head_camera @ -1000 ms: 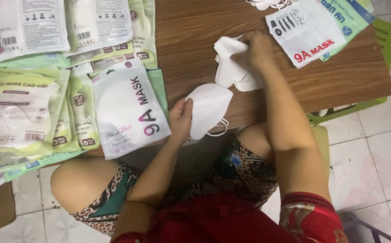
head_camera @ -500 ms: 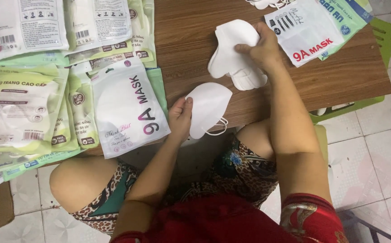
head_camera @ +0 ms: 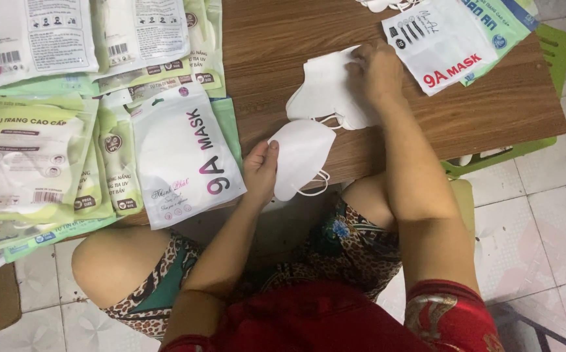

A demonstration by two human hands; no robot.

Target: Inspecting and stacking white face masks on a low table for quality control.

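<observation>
The left hand (head_camera: pixel 261 171) pinches the near edge of a single white folded fabric face mask (head_camera: pixel 299 156) between thumb and fingers, the grip closed lightly on that edge while the rest of the mask lies flat on the brown wooden worktop (head_camera: pixel 491 111), its thin white ear loops trailing just beyond the worktop's near edge. The right hand (head_camera: pixel 377 72) presses down with curled fingers on a small stack of white folded face masks (head_camera: pixel 325 91), which sits just beyond and to the right of the left-hand grip, its lowest edge touching or overlapping the single mask; how tightly those fingers close on the stack I cannot tell. Handling this well seems to call for a light pinch on the edge only, so the soft fabric does not crease, and a steady flat press on the stack so its layers stay aligned. A white printed plastic mask pouch (head_camera: pixel 182 156) lies just left of the left-hand grip, and another white printed pouch (head_camera: pixel 439 42) lies just right of the right hand.
</observation>
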